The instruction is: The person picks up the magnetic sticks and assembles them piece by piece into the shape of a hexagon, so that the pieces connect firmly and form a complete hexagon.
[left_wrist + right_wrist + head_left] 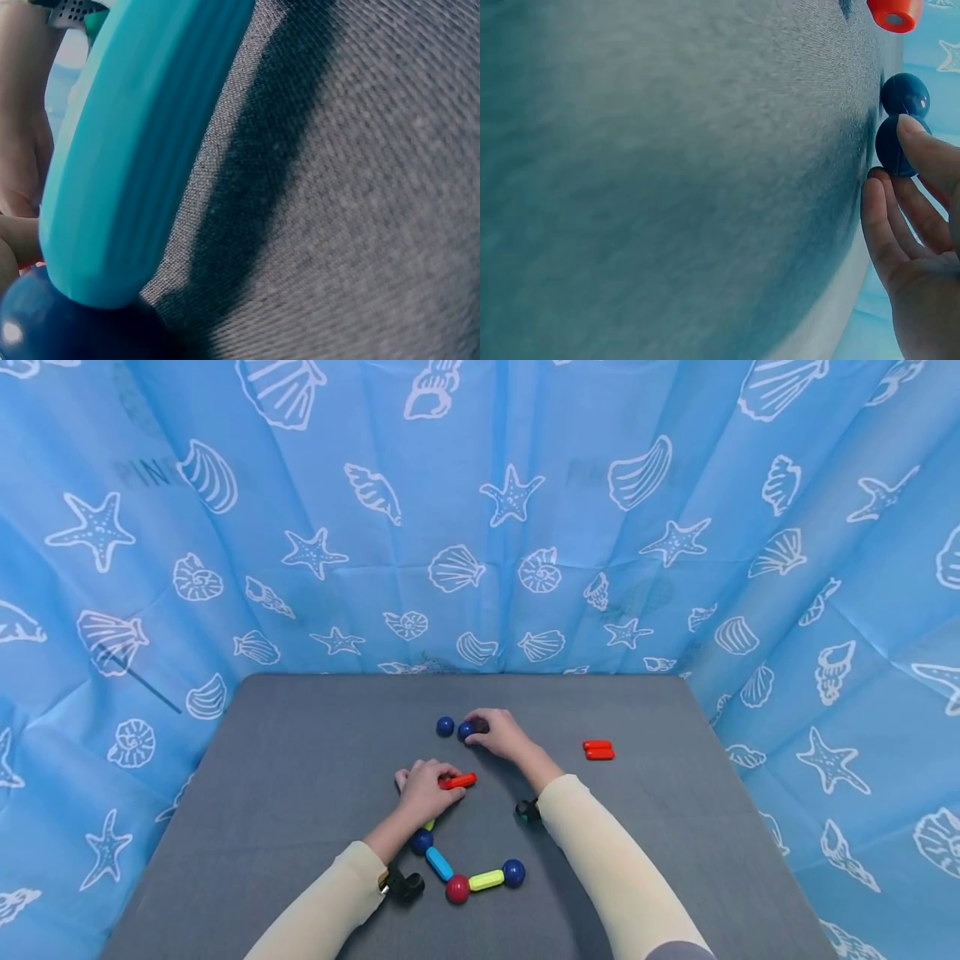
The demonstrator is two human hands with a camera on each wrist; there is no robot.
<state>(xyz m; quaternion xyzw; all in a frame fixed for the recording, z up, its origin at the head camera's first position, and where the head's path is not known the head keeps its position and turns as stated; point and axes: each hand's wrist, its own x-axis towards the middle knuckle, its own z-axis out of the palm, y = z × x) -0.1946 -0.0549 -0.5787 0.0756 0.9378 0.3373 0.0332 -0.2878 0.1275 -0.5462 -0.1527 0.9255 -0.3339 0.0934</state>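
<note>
Two hands work mid-frame: the left hand [422,787] grips a red rod [459,781]; the right hand [501,735] pinches a blue ball [466,731]; faint backdrop lettering stays unreadable.

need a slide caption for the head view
Left hand grips a red rod while right hand pinches a blue ball on the grey table.

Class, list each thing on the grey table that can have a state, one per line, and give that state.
Left hand: grips the red rod.
Right hand: pinches a blue ball.
Second blue ball: loose, untouched.
Rod-and-ball chain: joined, lying flat.
Two red rods: side by side, unattached.
</note>
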